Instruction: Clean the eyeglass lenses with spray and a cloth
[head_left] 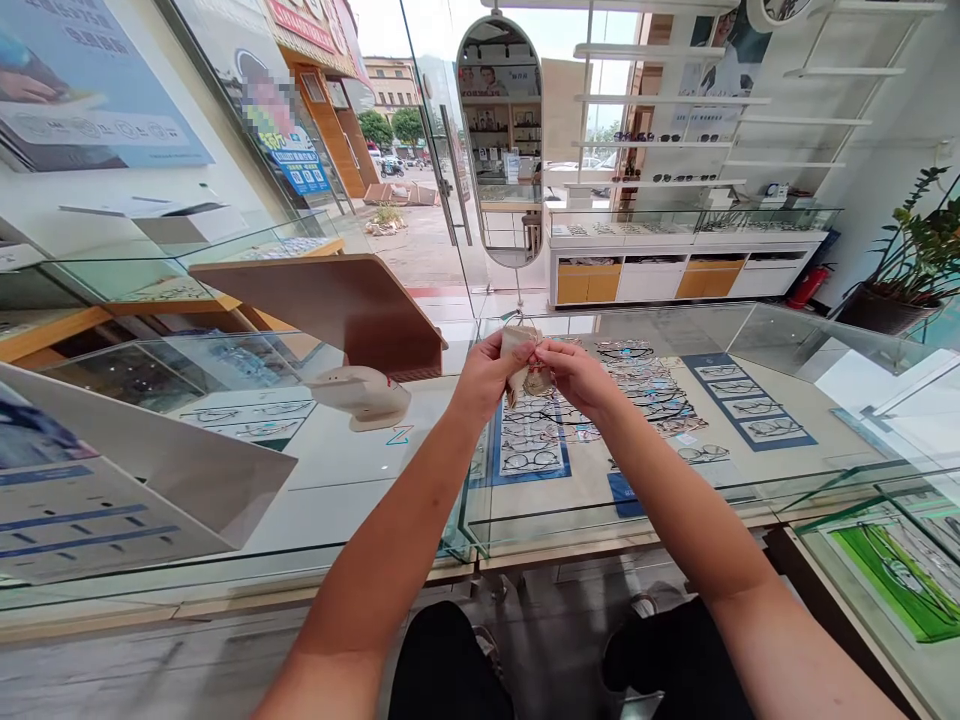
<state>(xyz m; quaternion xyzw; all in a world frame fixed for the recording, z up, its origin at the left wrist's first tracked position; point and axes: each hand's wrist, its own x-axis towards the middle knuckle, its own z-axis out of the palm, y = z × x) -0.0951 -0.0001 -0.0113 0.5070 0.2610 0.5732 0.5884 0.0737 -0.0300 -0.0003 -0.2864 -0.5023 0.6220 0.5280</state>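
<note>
So both hands are up over the glass display case (495, 522) — the left hand (487, 375) has a beige cloth (516, 358) pinched between thumb and fingers, and the right hand (574, 372) is right beside it with its fingertips closed on the cloth or something at its edge, too small to tell which. The cloth sits above the near-left part of the eyeglasses (645, 385) laid out in the case, with a white stand (360, 393) off to the left, an oval mirror (501, 140) on the far side — and a potted plant (900, 265) way over at far right.
</note>
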